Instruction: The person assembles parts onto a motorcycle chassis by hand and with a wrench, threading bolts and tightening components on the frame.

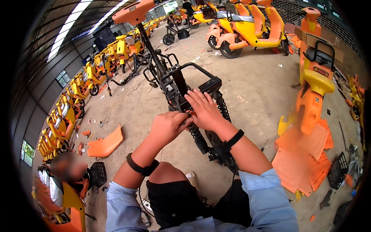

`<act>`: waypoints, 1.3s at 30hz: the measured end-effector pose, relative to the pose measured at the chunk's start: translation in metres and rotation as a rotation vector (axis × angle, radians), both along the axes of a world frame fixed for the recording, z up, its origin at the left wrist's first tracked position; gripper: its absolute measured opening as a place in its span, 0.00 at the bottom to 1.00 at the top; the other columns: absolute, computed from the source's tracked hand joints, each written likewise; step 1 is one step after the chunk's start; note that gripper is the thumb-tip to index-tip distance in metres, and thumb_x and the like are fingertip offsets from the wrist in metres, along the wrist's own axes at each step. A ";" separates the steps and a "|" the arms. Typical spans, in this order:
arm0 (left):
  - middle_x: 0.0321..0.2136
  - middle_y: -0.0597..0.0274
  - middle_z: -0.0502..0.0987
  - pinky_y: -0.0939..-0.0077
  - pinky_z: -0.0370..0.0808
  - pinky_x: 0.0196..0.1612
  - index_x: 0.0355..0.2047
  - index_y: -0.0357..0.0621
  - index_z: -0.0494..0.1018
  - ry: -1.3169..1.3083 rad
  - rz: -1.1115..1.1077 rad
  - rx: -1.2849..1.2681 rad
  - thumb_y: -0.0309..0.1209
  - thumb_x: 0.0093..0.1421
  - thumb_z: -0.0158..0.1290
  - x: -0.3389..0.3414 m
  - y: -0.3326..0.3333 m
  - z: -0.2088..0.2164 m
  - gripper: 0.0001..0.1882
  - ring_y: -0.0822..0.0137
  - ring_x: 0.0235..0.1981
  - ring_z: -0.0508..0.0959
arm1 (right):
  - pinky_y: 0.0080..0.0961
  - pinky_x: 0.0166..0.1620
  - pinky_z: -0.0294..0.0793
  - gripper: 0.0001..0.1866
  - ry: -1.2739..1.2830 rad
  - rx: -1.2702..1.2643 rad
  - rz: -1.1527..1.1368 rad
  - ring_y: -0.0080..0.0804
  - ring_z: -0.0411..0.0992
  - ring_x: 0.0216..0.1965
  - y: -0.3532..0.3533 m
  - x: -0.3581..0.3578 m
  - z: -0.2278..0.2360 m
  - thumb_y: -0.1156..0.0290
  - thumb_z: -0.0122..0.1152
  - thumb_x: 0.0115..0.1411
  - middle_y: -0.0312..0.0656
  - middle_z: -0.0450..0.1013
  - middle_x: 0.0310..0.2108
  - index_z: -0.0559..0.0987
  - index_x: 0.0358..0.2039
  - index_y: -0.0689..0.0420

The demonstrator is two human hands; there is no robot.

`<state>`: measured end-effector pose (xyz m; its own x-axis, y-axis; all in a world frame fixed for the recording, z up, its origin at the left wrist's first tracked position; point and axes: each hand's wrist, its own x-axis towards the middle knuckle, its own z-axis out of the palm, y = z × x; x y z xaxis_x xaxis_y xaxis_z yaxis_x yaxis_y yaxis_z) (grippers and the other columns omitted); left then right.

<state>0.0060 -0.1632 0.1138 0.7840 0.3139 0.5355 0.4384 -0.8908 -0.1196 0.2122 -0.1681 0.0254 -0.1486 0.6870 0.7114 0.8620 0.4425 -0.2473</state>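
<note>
In front of me stands a scooter stripped to its black frame (181, 83), with an orange front panel (133, 12) still on its handlebar end. My left hand (169, 127) is closed in a pinch at the frame's rear; what its fingertips hold is hidden. Close beside it, my right hand (206, 112) lies with fingers stretched out over the frame's back part, its thumb near the left fingertips. A small reddish bit shows between the hands. Below them are a coil shock absorber (198, 139) and a second shock absorber (221, 105) to the right.
An orange body panel (106, 144) lies on the floor at left. Orange panels (295, 158) and a black basket (337, 170) lie at right, near an orange scooter (310, 110). Rows of yellow scooters (73, 98) line the left wall. Another person (69, 166) is at lower left.
</note>
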 end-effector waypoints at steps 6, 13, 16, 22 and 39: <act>0.19 0.75 0.69 0.77 0.65 0.23 0.46 0.44 0.82 -0.655 0.044 -0.583 0.39 0.71 0.58 -0.071 0.055 -0.054 0.13 0.78 0.20 0.68 | 0.51 0.75 0.48 0.43 -0.014 -0.018 -0.026 0.47 0.50 0.77 -0.004 -0.005 0.003 0.78 0.63 0.54 0.47 0.56 0.74 0.61 0.72 0.58; 0.18 0.78 0.60 0.79 0.53 0.17 0.42 0.41 0.77 -1.083 0.073 -1.296 0.49 0.75 0.50 -0.051 0.105 -0.036 0.22 0.81 0.14 0.54 | 0.51 0.75 0.47 0.43 -0.026 -0.021 -0.033 0.47 0.48 0.77 -0.001 -0.005 -0.002 0.78 0.61 0.56 0.46 0.55 0.75 0.60 0.73 0.57; 0.18 0.75 0.62 0.77 0.53 0.17 0.37 0.41 0.77 -1.012 0.321 -1.393 0.52 0.73 0.51 -0.027 0.141 -0.023 0.24 0.79 0.14 0.56 | 0.51 0.76 0.45 0.43 -0.040 -0.031 -0.044 0.46 0.47 0.78 0.000 -0.006 -0.003 0.77 0.62 0.56 0.45 0.53 0.75 0.59 0.73 0.56; 0.26 0.46 0.81 0.56 0.78 0.34 0.29 0.31 0.82 -0.222 0.631 -0.779 0.59 0.66 0.55 0.036 0.204 0.021 0.35 0.50 0.26 0.82 | 0.52 0.76 0.42 0.44 -0.046 -0.022 -0.057 0.45 0.45 0.78 0.005 -0.007 -0.009 0.75 0.62 0.57 0.45 0.52 0.76 0.57 0.74 0.55; 0.26 0.60 0.80 0.62 0.80 0.29 0.37 0.48 0.80 0.050 0.116 0.173 0.35 0.61 0.59 0.078 0.054 -0.005 0.08 0.56 0.29 0.83 | 0.50 0.76 0.40 0.36 -0.032 -0.148 -0.106 0.44 0.47 0.78 0.013 -0.009 -0.011 0.72 0.59 0.60 0.48 0.59 0.73 0.64 0.70 0.60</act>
